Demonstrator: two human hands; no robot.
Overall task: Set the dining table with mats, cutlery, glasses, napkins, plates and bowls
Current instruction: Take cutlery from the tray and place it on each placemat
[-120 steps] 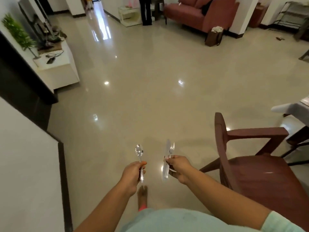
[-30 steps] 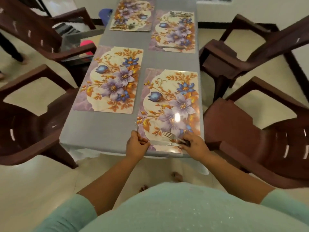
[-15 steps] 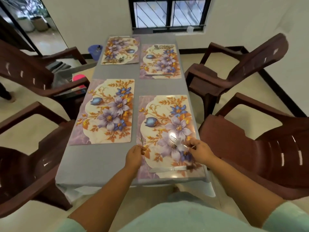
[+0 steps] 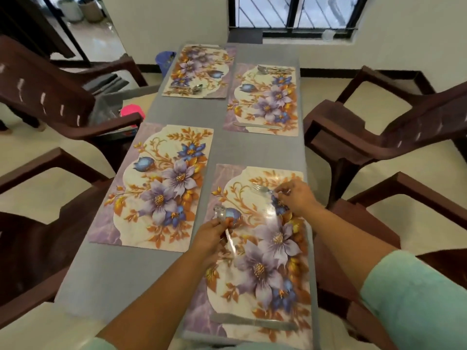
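Four floral mats [image 4: 156, 188] are down on the grey table [image 4: 111, 271], and both hands are over the near right mat [image 4: 265, 261]. Left hand [image 4: 211, 238] is closed round a spoon [image 4: 222, 218], bowl pointing away, while the right hand [image 4: 295, 195] pinches a fork [image 4: 261, 189] by the handle at that mat's far end. Knife [image 4: 252, 322] already lies flat along its near edge, and the two far mats look like they have cutlery too.
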